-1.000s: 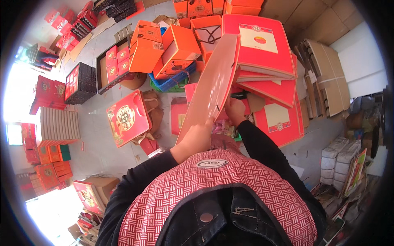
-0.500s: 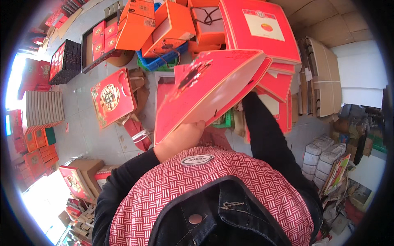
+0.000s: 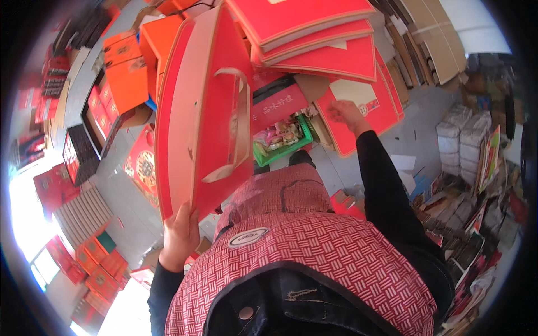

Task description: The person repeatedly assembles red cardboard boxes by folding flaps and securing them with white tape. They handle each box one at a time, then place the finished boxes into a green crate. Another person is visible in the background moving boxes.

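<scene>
My left hand [image 3: 180,234] grips the lower corner of a large red cardboard gift box [image 3: 224,140], which stands on edge, tilted, in front of me. A pale strap or cut-out edge shows on its side. My right hand [image 3: 348,115] holds nothing; its fingers are loosely apart above a red panel with a cream label [image 3: 364,89]. Between my hands, a green basket [image 3: 286,147] contains small wrapped items. Behind it lies a dark red box with a black band [image 3: 277,103].
Large red boxes [image 3: 314,22] are stacked ahead. Orange boxes [image 3: 126,73] stand at the far left. Another red box with a round emblem [image 3: 144,163] lies on the floor. White wrapped bundles [image 3: 462,137] and flat cardboard [image 3: 431,39] stand at the right.
My left hand has moved left and swung the red gift box upright. My right hand has come out from behind it and moved right, apart from the box. The view has shifted.
</scene>
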The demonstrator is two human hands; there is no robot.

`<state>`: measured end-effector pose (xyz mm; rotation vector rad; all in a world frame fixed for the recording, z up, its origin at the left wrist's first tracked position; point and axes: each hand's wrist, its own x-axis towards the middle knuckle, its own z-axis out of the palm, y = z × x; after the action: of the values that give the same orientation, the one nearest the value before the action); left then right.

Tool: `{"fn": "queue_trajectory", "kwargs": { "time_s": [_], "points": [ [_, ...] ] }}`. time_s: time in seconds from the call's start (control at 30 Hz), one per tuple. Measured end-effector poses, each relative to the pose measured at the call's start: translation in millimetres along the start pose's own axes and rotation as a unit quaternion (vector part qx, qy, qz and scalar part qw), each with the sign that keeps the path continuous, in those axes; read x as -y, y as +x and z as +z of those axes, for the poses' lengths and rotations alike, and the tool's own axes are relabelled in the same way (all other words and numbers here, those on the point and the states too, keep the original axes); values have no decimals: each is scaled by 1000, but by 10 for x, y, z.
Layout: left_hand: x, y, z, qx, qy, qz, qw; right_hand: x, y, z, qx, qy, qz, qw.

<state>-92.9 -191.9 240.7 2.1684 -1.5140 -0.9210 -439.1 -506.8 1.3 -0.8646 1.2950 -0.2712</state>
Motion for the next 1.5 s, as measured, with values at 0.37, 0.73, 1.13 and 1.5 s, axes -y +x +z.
{"fn": "queue_trajectory", "kwargs": {
  "time_s": [0.37, 0.73, 1.13, 1.5],
  "points": [
    [-1133, 1115, 118, -129, 6, -119, 984, -2115, 1395, 83, -242, 212, 14, 947],
    [-1648, 1537, -507, -152, 98, -201, 963, -1637, 1053, 374, -194, -504, -159, 827],
    [-478, 857, -450, 76, 259, 196, 943, 705, -1381, 98, -193, -46, -488, 850],
    [289, 918, -60, -40, -368, -258, 892, 1343, -2088, 1231, 95, -22, -295, 950]
  ]
}}
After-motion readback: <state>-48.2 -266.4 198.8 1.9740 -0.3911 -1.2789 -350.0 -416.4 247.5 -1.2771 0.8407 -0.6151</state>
